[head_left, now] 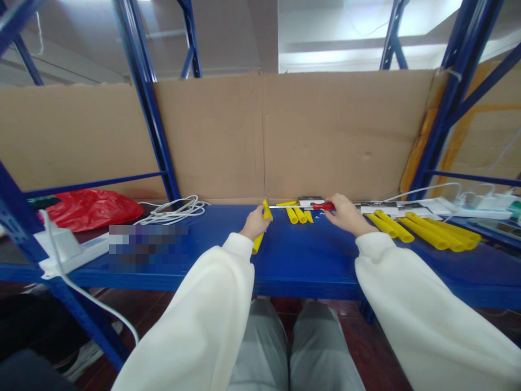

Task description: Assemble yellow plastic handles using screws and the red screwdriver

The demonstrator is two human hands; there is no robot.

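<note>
My left hand (255, 221) is closed around a yellow tube (258, 242), holding it tilted above the blue shelf top. In my right hand (345, 214) is a screwdriver (322, 206) with a red handle, gripped by the fingers. Its thin metal shaft points left and reaches the upper part of the tube; whether the tip is inside or only touching cannot be made out. Between my hands lie short yellow tubes (293, 215) and a small yellow piece (309, 216), with tiny pale scraps beside them.
More yellow tubes (432, 232) lie to the right, near white papers (379, 207) and cables. At the left are a white power strip (91, 248), coiled white cable (176, 210) and a red plastic bag (93, 209). Cardboard (309, 136) walls the back between blue posts (148, 98).
</note>
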